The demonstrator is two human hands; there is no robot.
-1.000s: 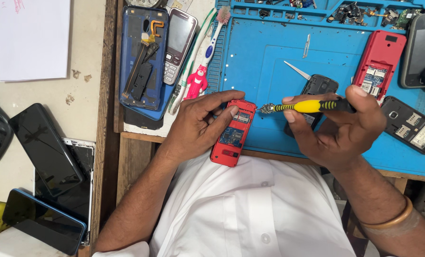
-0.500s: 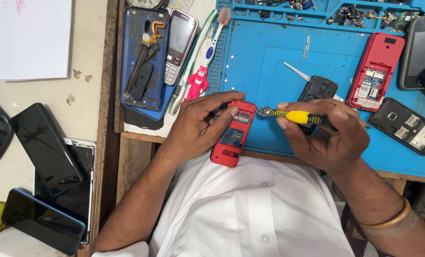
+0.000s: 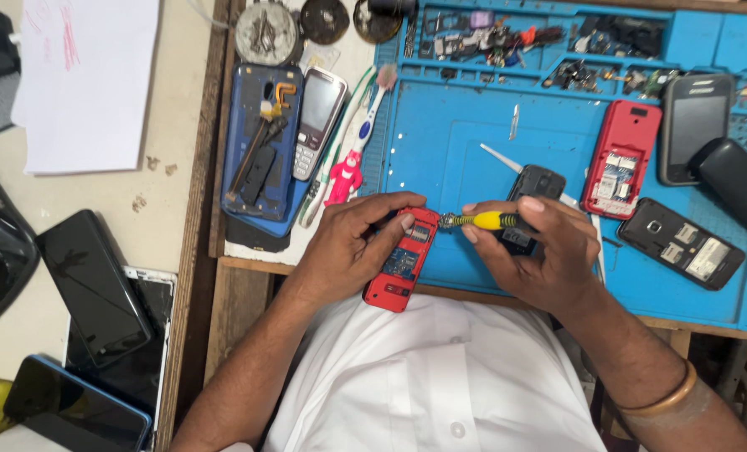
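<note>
Covering most of the bench: blue work mat (image 3: 466,142), tray slots along its top edge packed with small parts, too small to tell apart. White paper sheet (image 3: 89,79) lying far left on the beige counter. Blue phone frame (image 3: 260,142) standing left of the mat, loose flex parts resting on it. Dark tablets (image 3: 89,285) stacked at lower left, well apart from the work. Left hand (image 3: 348,247) curled around a red phone (image 3: 400,261), fingers wrapped over its upper end, thumb along its side; held firm, tilted, at the mat's near edge, lower end hanging over the white shirt. Circuit board showing through the open back. Right hand (image 3: 541,251) pinched narrow on a yellow-handled screwdriver (image 3: 482,221), thumb and fingertips closed on the handle, metal tip touching the red phone's top corner. Black phone (image 3: 531,188) lying partly under the right hand's fingers. Second red phone shell (image 3: 620,159) open-backed, mid-right on the mat. Black phone back (image 3: 682,243) beside it, lower right. Silver keypad phone (image 3: 316,121) just right of the blue frame. Toothbrush (image 3: 365,125) slanted along the mat's left edge. Gold bangle (image 3: 654,402) on the right wrist.
</note>
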